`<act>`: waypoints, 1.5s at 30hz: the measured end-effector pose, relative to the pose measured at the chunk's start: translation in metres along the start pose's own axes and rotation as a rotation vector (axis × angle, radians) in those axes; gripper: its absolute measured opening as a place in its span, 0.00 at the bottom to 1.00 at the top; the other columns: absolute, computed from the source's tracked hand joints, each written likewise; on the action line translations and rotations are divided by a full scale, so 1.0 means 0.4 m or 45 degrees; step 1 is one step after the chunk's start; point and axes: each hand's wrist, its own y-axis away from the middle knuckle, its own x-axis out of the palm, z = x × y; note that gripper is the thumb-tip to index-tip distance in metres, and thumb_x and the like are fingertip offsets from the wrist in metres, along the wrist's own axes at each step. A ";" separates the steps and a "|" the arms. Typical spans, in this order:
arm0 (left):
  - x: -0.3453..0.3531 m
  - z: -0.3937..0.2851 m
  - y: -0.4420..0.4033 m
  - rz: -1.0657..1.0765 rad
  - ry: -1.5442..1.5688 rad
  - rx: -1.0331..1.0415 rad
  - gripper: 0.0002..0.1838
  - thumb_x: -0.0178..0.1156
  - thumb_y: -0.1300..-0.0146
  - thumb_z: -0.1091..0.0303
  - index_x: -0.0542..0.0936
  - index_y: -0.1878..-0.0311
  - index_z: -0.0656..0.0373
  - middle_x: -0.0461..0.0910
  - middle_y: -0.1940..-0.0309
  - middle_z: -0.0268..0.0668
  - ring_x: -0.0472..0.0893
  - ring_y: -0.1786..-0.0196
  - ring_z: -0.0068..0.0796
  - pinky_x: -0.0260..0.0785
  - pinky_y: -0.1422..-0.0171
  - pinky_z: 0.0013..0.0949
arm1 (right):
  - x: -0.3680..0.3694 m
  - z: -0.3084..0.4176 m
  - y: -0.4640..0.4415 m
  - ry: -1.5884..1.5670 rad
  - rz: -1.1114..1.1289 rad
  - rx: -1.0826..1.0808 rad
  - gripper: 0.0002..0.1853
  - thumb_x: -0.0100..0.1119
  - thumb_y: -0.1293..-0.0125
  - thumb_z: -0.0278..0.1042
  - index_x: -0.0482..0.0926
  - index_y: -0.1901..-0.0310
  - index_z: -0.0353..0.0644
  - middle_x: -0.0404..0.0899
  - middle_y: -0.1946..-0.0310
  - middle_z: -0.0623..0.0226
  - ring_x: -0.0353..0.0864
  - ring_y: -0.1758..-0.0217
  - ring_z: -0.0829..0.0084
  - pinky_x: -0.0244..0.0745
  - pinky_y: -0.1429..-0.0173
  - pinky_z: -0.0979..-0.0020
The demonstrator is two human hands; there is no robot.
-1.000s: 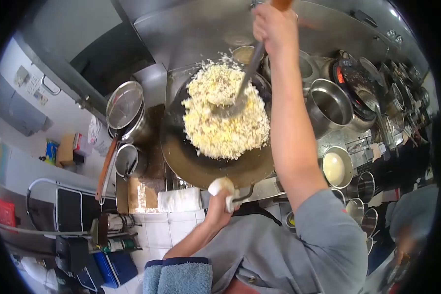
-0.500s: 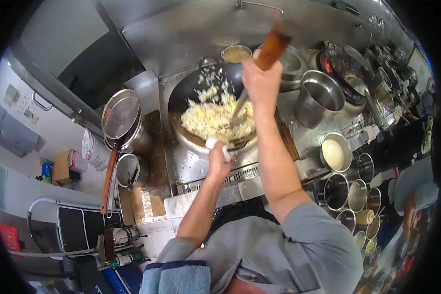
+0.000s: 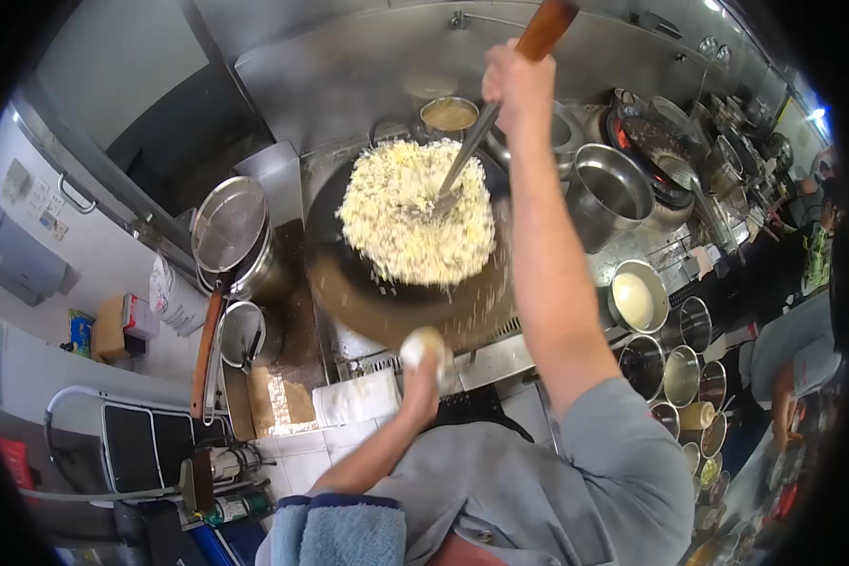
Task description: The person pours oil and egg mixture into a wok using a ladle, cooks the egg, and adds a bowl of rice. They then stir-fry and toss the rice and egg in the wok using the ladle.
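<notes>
**Rice (image 3: 415,236) worked in wok (image 3: 396,319) with slanted utensil (image 3: 469,151)**

The utensil was gripped in the right hand (image 3: 522,83), clamped around the shaft just below the wooden handle (image 3: 545,30). Its long axis was slanted: the handle was pointed up, away from the body and rightward, while the head was directed down and leftward into the middle of the rice. The head's shape was partly hidden. A white cloth (image 3: 423,347) was clasped in the left hand (image 3: 424,375) at the wok's near edge; whether a wok handle was gripped beneath it could not be told. The hands were held well apart.

A bare strip of wok was left between the rice and the near rim. The far rim was closely backed by a bowl (image 3: 449,115). On the right, room was bounded by a pot (image 3: 610,193); on the left, a strip of counter (image 3: 291,269) was left between the wok and a strainer (image 3: 228,223).
</notes>
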 end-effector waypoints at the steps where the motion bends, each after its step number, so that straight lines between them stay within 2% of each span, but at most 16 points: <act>1: -0.019 -0.038 0.071 0.097 -0.079 -0.112 0.18 0.50 0.37 0.67 0.67 0.43 0.55 0.71 0.47 0.37 0.77 0.55 0.32 0.76 0.57 0.39 | -0.004 0.047 -0.033 -0.186 0.116 0.087 0.14 0.57 0.47 0.23 0.61 0.82 0.46 0.60 0.90 0.77 0.58 0.91 0.84 0.49 0.87 0.77; 6: 0.074 -0.193 -0.155 0.256 0.188 -0.097 0.10 0.48 0.35 0.62 0.72 0.57 0.55 0.77 0.67 0.34 0.78 0.67 0.29 0.66 0.72 0.31 | -0.022 0.013 0.209 0.067 0.027 -0.158 0.15 0.55 0.46 0.22 0.60 0.83 0.47 0.59 0.90 0.77 0.57 0.91 0.85 0.49 0.85 0.80; 7: 0.038 -0.113 -0.236 0.388 0.203 -0.042 0.12 0.49 0.36 0.62 0.72 0.53 0.55 0.77 0.63 0.35 0.78 0.65 0.29 0.70 0.69 0.33 | -0.018 -0.016 0.178 0.160 -0.031 -0.202 0.14 0.54 0.47 0.22 0.60 0.82 0.47 0.59 0.90 0.77 0.58 0.91 0.85 0.49 0.85 0.80; 9: 0.036 0.005 -0.164 0.099 0.127 0.031 0.16 0.52 0.38 0.64 0.70 0.48 0.56 0.77 0.59 0.36 0.78 0.63 0.30 0.75 0.64 0.37 | -0.010 -0.072 0.119 0.351 -0.157 -0.277 0.13 0.53 0.47 0.22 0.60 0.81 0.47 0.59 0.90 0.77 0.60 0.89 0.85 0.50 0.85 0.79; 11: -0.055 0.106 -0.049 0.040 0.018 0.162 0.19 0.52 0.39 0.65 0.68 0.45 0.55 0.76 0.56 0.38 0.79 0.62 0.32 0.77 0.65 0.37 | 0.001 0.023 0.009 0.018 0.004 0.054 0.13 0.54 0.48 0.22 0.61 0.81 0.47 0.60 0.90 0.77 0.59 0.90 0.84 0.50 0.85 0.79; 15: -0.022 -0.095 -0.010 0.449 0.431 -0.337 0.13 0.48 0.34 0.65 0.70 0.48 0.54 0.78 0.60 0.38 0.79 0.62 0.32 0.74 0.64 0.35 | -0.031 0.109 0.098 -0.082 0.115 0.029 0.13 0.54 0.47 0.22 0.61 0.80 0.46 0.60 0.90 0.77 0.59 0.91 0.84 0.50 0.86 0.80; 16: 0.052 -0.186 -0.054 0.149 0.205 -0.265 0.12 0.46 0.32 0.62 0.70 0.50 0.56 0.78 0.61 0.39 0.80 0.63 0.33 0.72 0.64 0.34 | -0.034 0.071 0.169 0.028 0.059 -0.050 0.12 0.54 0.47 0.22 0.61 0.80 0.46 0.60 0.90 0.77 0.59 0.91 0.84 0.50 0.86 0.80; 17: 0.065 -0.165 -0.141 0.299 0.132 -0.021 0.13 0.45 0.31 0.60 0.71 0.50 0.57 0.78 0.61 0.40 0.80 0.63 0.35 0.72 0.66 0.34 | -0.035 0.019 0.195 0.090 -0.005 -0.083 0.12 0.54 0.47 0.22 0.62 0.80 0.46 0.61 0.89 0.77 0.59 0.91 0.84 0.50 0.86 0.79; 22: -0.029 0.065 -0.016 -0.013 0.062 0.060 0.21 0.50 0.41 0.72 0.68 0.43 0.58 0.75 0.53 0.38 0.79 0.55 0.32 0.78 0.55 0.38 | -0.014 0.007 0.008 0.006 -0.069 0.034 0.14 0.54 0.47 0.21 0.60 0.81 0.47 0.59 0.90 0.78 0.58 0.91 0.83 0.49 0.87 0.77; 27: -0.011 -0.112 -0.047 0.289 0.173 -0.294 0.15 0.50 0.36 0.67 0.71 0.47 0.56 0.76 0.59 0.36 0.78 0.61 0.30 0.74 0.62 0.34 | -0.047 0.126 0.150 -0.144 0.043 0.020 0.16 0.54 0.48 0.21 0.59 0.83 0.47 0.56 0.91 0.78 0.53 0.93 0.85 0.46 0.88 0.79; 29: 0.078 -0.163 -0.144 0.261 -0.083 0.038 0.13 0.50 0.35 0.66 0.71 0.49 0.57 0.76 0.60 0.35 0.77 0.60 0.27 0.73 0.63 0.33 | -0.045 0.019 0.234 0.031 -0.120 -0.117 0.15 0.55 0.48 0.20 0.59 0.82 0.47 0.60 0.90 0.78 0.57 0.92 0.85 0.48 0.88 0.79; 34: -0.051 0.108 -0.012 0.059 -0.067 0.134 0.23 0.54 0.37 0.64 0.65 0.40 0.55 0.72 0.49 0.39 0.77 0.50 0.33 0.76 0.51 0.41 | -0.058 0.017 0.006 -0.103 -0.063 0.023 0.13 0.57 0.49 0.21 0.62 0.80 0.45 0.60 0.90 0.76 0.57 0.92 0.83 0.49 0.87 0.78; 39: 0.047 -0.126 -0.076 0.190 0.039 -0.107 0.18 0.53 0.37 0.66 0.69 0.45 0.59 0.76 0.56 0.40 0.79 0.54 0.33 0.77 0.54 0.41 | -0.060 0.088 0.185 -0.023 -0.041 -0.013 0.14 0.56 0.48 0.19 0.62 0.79 0.46 0.59 0.90 0.76 0.56 0.92 0.85 0.47 0.87 0.79; 40: 0.057 -0.131 -0.164 0.279 -0.450 0.175 0.17 0.52 0.36 0.65 0.69 0.45 0.59 0.76 0.56 0.41 0.79 0.55 0.33 0.77 0.54 0.41 | -0.058 0.034 0.206 -0.006 -0.094 -0.068 0.14 0.56 0.47 0.19 0.62 0.79 0.46 0.59 0.90 0.76 0.56 0.92 0.85 0.48 0.87 0.79; 42: 0.034 -0.059 -0.237 0.275 -0.574 0.335 0.17 0.51 0.35 0.65 0.69 0.45 0.59 0.76 0.55 0.40 0.79 0.55 0.33 0.77 0.54 0.42 | -0.063 -0.073 0.174 0.072 -0.234 -0.110 0.14 0.55 0.45 0.20 0.61 0.79 0.46 0.59 0.89 0.77 0.57 0.91 0.84 0.49 0.87 0.78; 45: 0.034 0.013 -0.057 0.011 0.167 -0.044 0.22 0.51 0.40 0.70 0.67 0.41 0.56 0.74 0.51 0.39 0.79 0.55 0.34 0.75 0.50 0.42 | -0.143 -0.030 0.052 0.060 0.009 -0.035 0.08 0.59 0.41 0.27 0.70 0.74 0.42 0.68 0.84 0.73 0.70 0.83 0.77 0.65 0.76 0.74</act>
